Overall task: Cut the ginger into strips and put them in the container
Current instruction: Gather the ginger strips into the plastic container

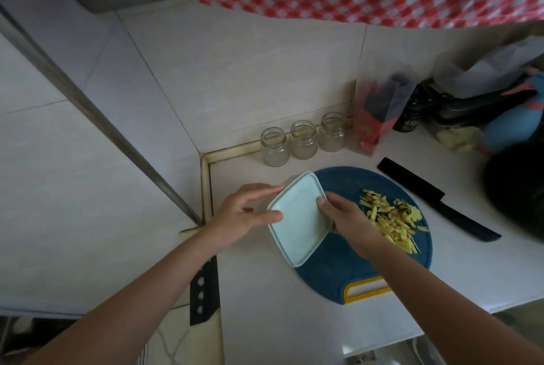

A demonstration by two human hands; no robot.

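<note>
As the white tabletop point(265, 320) bears a round blue cutting board point(338, 270) at centre frame, a pale green container point(297, 223) overlaps the board's left edge, left grip point(244, 214) and right grip point(350, 217) pinching opposite rims; ginger strips point(391, 220) lie heaped at right.

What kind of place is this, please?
Most likely a home kitchen: a tiled counter, a blue cutting board with ginger strips, a black knife beside it, and three glass jars by the wall.
</note>
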